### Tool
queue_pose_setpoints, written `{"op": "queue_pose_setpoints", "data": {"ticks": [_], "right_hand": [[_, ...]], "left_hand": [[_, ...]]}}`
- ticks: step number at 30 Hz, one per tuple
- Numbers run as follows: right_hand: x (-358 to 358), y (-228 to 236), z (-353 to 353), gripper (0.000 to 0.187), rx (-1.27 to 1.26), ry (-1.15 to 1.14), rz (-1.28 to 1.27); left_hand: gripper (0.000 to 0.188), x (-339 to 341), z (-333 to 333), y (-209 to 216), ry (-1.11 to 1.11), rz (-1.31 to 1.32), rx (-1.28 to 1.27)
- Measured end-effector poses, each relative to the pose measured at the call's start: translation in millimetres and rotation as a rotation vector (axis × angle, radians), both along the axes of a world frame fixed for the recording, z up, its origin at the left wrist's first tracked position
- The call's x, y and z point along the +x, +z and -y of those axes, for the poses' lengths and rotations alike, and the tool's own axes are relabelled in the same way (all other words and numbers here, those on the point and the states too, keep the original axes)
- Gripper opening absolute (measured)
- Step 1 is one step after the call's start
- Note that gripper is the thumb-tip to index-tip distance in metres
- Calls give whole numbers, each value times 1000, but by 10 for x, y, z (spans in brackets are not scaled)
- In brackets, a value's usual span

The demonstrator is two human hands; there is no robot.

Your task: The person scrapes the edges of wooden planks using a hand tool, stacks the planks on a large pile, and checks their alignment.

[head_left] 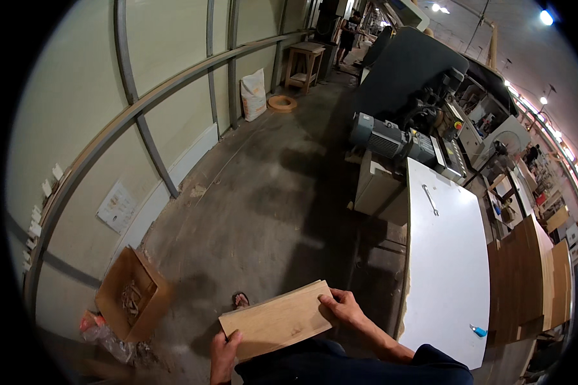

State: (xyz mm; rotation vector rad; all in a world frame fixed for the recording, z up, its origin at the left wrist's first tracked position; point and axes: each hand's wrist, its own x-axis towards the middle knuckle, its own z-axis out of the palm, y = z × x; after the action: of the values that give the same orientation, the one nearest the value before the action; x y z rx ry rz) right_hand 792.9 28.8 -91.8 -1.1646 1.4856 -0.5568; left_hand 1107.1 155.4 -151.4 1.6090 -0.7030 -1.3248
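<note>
Two or more thin, light-brown wooden boards [279,321] lie stacked flat in front of my body, held level between both hands. My left hand [225,354] grips their near left corner, its thumb on the top face. At the right end, my right hand [344,307] is closed round the edge with the thumb on top. The fingers beneath the boards are hidden. Below the boards' far edge, a sandalled foot [240,299] shows on the concrete floor.
To my right stands a white-topped table [446,256] bearing a wrench [430,199] and a blue cutter [478,330]. Beyond it is a machine with a grey motor [380,136]. A cardboard box [151,314] with wood scraps sits left, by the wall. A person [348,38] stands far ahead.
</note>
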Motion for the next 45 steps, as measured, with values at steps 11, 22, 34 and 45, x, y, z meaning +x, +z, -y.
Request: {"op": "queue_pose_setpoints", "data": {"ticks": [11,22,34,45], "right_hand": [[866,-11,1355,42,96,-376,23],[815,-437,2909,28,47,-610,173],[629,-143,4704,38,34,-701,46],[873,-438,4783,32,123,-1217,225]], "left_hand": [[36,1011,2448,142,-316,406,-76],[46,1090,4862,-260,-586,217,-57],[39,672,7012,196,-690,198,-22],[53,235,8451,435,-1197,272,16]]}}
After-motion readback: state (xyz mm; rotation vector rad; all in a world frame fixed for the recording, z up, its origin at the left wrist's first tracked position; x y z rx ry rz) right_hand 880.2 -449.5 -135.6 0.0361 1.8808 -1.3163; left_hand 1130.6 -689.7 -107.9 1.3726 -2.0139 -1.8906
